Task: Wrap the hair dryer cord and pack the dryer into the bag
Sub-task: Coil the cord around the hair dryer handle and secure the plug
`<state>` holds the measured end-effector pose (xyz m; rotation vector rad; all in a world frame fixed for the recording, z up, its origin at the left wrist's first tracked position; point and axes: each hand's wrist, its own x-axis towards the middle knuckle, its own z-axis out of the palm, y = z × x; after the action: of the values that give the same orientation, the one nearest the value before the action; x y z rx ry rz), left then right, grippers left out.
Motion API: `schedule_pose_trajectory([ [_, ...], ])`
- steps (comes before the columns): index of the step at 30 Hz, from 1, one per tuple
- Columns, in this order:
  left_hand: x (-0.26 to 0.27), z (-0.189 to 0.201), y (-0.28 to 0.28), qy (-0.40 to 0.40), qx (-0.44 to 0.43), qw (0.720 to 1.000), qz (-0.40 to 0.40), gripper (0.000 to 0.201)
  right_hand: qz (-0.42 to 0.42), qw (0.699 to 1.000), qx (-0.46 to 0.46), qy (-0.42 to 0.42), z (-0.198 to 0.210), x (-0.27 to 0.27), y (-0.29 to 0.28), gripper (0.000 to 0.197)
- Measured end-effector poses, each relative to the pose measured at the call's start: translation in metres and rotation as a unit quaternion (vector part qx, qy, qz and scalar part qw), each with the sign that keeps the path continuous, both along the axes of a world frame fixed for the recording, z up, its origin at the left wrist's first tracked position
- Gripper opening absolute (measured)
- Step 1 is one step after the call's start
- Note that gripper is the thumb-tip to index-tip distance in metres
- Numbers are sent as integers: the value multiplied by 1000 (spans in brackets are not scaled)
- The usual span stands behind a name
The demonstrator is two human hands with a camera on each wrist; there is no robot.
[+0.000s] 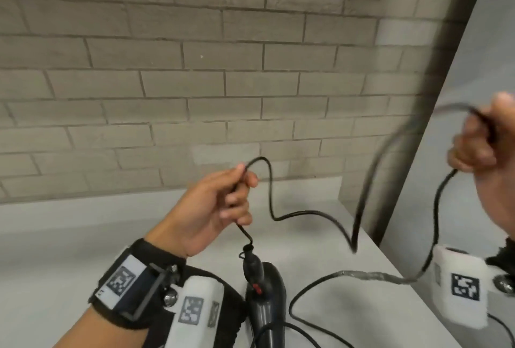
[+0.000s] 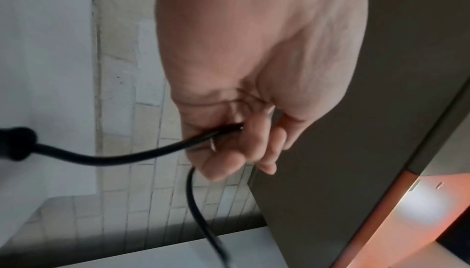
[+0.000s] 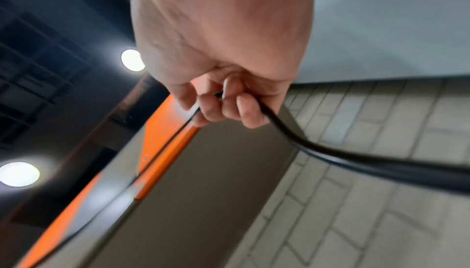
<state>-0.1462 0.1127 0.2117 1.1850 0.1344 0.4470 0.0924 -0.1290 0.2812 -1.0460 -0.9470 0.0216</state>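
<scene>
Near the front edge of the pale surface [image 1: 83, 236], the hair dryer [image 1: 266, 306] lies with its handle's long axis running away from the person toward the brick wall [image 1: 167, 83], cord end pointing that way. From that end the cord [image 1: 306, 212] climbs straight into the left hand [image 1: 211, 208], which sits just above and beyond the handle and is by far the nearer hand to the dryer; its fingers are curled round the cord, thumb pressing it. The cord then loops over, sags toward the surface and rises in a blurred arc to the right hand [image 1: 479, 147], well apart at the right edge, fingers likewise closed round it. More slack drops from that hand and lies in loops on the surface beside the dryer. No bag is in view. Judging by this, winding has barely begun: the next loop would have to be brought leftward to the handle.
</scene>
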Motion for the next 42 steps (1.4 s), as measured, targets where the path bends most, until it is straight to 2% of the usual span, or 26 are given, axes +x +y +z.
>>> schedule_pose_trajectory([
  [1,-2,3,2,-6,-21,1000,10,28,-18,1000,-23,5,-12,4,-8,46],
  [3,-3,7,3,-11,-31,999,28,27,-100,986,-121,-56,-41,11,-23,55],
  [5,-2,8,0,-21,-31,999,25,26,-157,945,-254,-134,-68,10,-32,62],
  [6,0,8,-2,-28,-31,999,19,25,-167,926,-307,-146,-82,8,-33,61],
  [8,3,9,-5,-41,-31,999,8,26,-159,885,-403,-171,-111,4,-32,61],
  [11,8,11,-11,-46,-29,999,-6,27,-130,800,-534,-242,-161,6,-31,70],
  [13,14,11,-19,-34,-27,999,-22,26,-97,777,-564,-261,-188,4,-29,68],
  [14,14,12,-21,-32,-24,999,-28,27,-83,778,-563,-266,-193,-4,-22,66],
  [15,13,13,-23,-33,-19,999,-35,27,-79,792,-543,-268,-195,-14,-13,63],
  [17,14,17,-26,-35,-6,998,-43,28,-91,844,-465,-252,-193,-35,7,53],
  [19,16,20,-31,-31,9,998,-52,28,-91,892,-399,-194,-182,-55,28,50],
  [22,20,23,-36,-24,27,998,-56,28,22,931,-344,-116,-164,-78,51,58],
  [24,20,26,-37,-29,30,998,-55,28,109,940,-314,-72,-153,-85,62,43],
  [26,18,30,-35,-36,32,998,-51,28,118,949,-284,-70,-141,-87,69,23],
  [27,16,32,-34,-38,34,998,-48,28,117,953,-267,-76,-135,-87,71,19],
  [30,10,35,-29,-48,37,998,-33,29,150,965,-215,-12,-121,-77,71,23],
  [32,4,35,-26,-53,31,998,-20,30,140,970,-196,21,-114,-66,66,25],
  [37,-5,25,-19,-39,28,999,11,30,13,965,-243,-99,-114,-41,50,23],
  [42,-1,20,-19,-32,40,998,21,32,5,936,-320,-148,-124,-45,37,18],
])
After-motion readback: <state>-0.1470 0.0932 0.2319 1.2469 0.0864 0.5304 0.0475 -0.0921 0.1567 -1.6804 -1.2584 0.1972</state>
